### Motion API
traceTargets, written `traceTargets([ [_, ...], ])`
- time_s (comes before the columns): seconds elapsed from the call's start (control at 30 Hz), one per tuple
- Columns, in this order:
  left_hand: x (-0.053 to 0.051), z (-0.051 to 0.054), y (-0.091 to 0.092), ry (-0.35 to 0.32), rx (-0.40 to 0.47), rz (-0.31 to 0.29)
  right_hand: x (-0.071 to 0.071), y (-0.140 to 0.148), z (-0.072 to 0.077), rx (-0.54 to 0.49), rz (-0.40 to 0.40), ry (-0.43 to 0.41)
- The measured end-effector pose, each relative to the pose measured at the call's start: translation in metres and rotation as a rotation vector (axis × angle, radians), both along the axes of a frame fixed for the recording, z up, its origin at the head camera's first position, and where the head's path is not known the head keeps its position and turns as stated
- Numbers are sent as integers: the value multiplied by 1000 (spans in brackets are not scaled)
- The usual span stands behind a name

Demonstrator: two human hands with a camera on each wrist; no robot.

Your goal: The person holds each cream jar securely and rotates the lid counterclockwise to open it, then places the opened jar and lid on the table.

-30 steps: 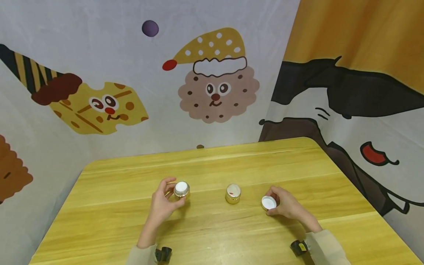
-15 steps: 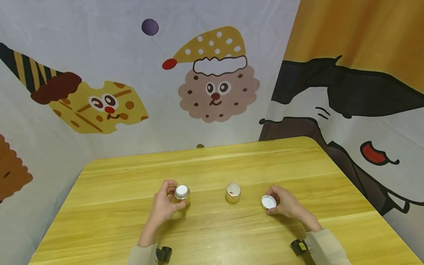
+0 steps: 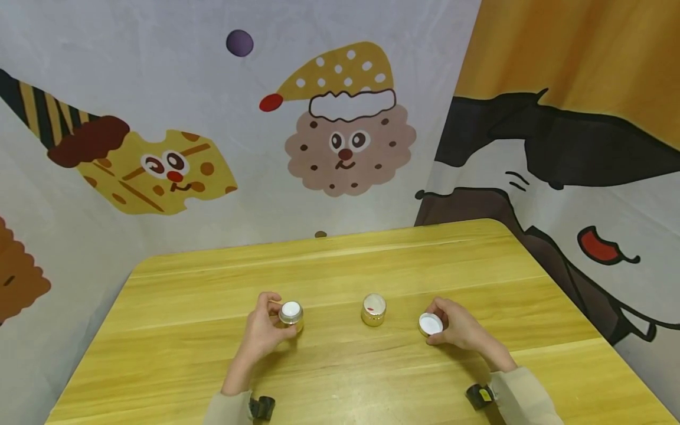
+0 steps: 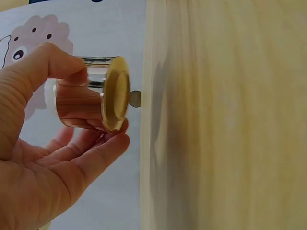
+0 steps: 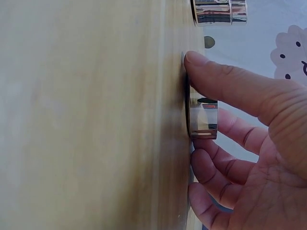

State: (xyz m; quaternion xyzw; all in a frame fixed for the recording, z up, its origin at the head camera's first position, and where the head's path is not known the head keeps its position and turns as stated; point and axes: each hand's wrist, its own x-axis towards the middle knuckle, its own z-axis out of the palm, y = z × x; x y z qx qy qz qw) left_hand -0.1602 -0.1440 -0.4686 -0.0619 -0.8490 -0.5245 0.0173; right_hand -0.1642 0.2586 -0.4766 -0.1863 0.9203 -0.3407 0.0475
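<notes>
On the left, my left hand (image 3: 261, 333) grips a small gold cream jar (image 3: 291, 317) between thumb and fingers. The jar is upright, and its white top disc faces up. In the left wrist view, a gap shows between the gold jar's base (image 4: 116, 95) and the table, so it hangs just above the wood. My right hand (image 3: 461, 328) pinches a round lid (image 3: 431, 324), gold outside with its white inside upward. In the right wrist view the lid (image 5: 205, 122) lies on or very close to the tabletop. Between both hands stands another gold jar (image 3: 374, 310) with its lid on.
A yellow wood-grain table (image 3: 340, 378) carries everything. Behind it hangs a pale cloth (image 3: 255, 212) printed with cartoon figures. Each wrist wears a small black device, such as the right one (image 3: 480, 396).
The jar in my left hand has come down lower and slightly nearer to me, and the fingers have closed in round it. My right hand and the lid have stayed put.
</notes>
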Motion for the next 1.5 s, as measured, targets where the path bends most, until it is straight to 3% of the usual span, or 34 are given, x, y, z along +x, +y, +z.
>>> traceTargets([
  [0.43, 1, -3, 0, -79, -49, 7, 0, 0, -2, -2, 7, -2],
  [0.77, 2, -3, -1, -83, -50, 6, 0, 0, -2, -19, 2, -9],
  [1.13, 1, 2, -1, -93, -154, -25, 0, 0, -1, -14, -5, -12],
  [1.5, 1, 4, 0, -91, -193, -59, 0, 1, 0, -29, 9, -4],
])
